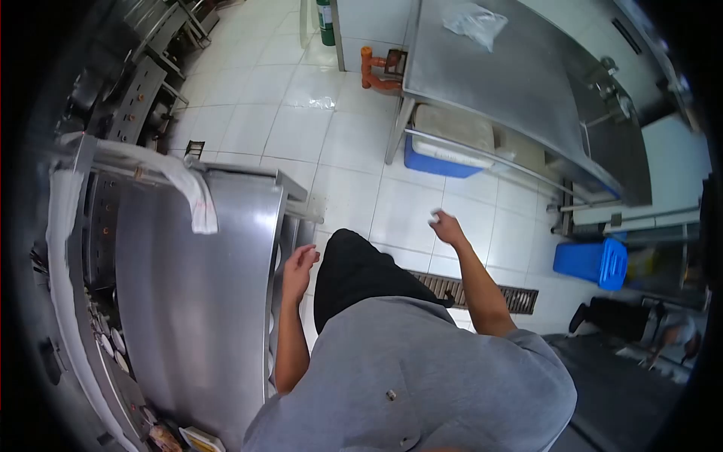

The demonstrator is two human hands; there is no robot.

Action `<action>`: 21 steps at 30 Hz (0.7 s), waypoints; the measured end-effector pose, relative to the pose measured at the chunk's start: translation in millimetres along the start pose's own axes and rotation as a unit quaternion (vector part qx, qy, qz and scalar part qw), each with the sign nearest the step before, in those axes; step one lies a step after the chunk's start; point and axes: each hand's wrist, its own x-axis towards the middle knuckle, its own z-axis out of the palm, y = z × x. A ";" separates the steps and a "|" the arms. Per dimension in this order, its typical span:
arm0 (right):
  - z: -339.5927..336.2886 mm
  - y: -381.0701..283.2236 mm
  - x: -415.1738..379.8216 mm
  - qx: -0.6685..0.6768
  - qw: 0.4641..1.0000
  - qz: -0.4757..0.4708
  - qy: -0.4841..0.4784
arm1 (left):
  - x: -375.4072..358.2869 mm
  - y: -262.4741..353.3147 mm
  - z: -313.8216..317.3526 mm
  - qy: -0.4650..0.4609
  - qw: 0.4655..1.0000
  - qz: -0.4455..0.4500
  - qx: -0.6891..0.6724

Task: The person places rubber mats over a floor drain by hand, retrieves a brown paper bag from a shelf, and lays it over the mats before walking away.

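Observation:
My left hand (pixel 300 265) hangs beside the right edge of a long steel counter (pixel 196 286), its fingers loosely apart and nothing visible in them. Out over the white tiled floor (pixel 354 196) is my right hand (pixel 447 227). Its fingers look bent and are smeared by motion, and no object shows in it. A white cloth (pixel 197 197) lies over the far end of the steel counter.
A steel table (pixel 489 75) at the upper right bears a plastic bag (pixel 476 25); a blue and white cooler (pixel 444 162) sits under it. Orange pipes (pixel 367 71) stand beside it. A floor drain (pixel 520 300) and blue bin (pixel 584 261) are right. Another person (pixel 621 318) is at far right.

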 end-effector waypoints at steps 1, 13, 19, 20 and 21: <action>-19.2 -44.4 35.3 0.037 0.996 -0.068 0.044 | 13.3 21.7 3.4 0.003 1.000 -0.005 -0.006; -15.7 -246.6 351.8 0.109 0.985 -0.066 -0.112 | 271.3 188.8 -36.6 0.054 0.998 0.018 0.004; -21.9 -216.5 502.5 0.055 0.996 0.068 -0.015 | 350.2 196.6 -74.5 0.108 0.989 -0.097 0.025; -22.4 -206.6 530.8 0.057 0.995 0.078 -0.017 | 361.7 188.6 -81.6 0.101 0.989 -0.103 0.029; -22.9 -194.0 557.1 0.039 0.995 0.093 0.001 | 370.2 177.6 -87.9 0.112 0.982 -0.142 0.047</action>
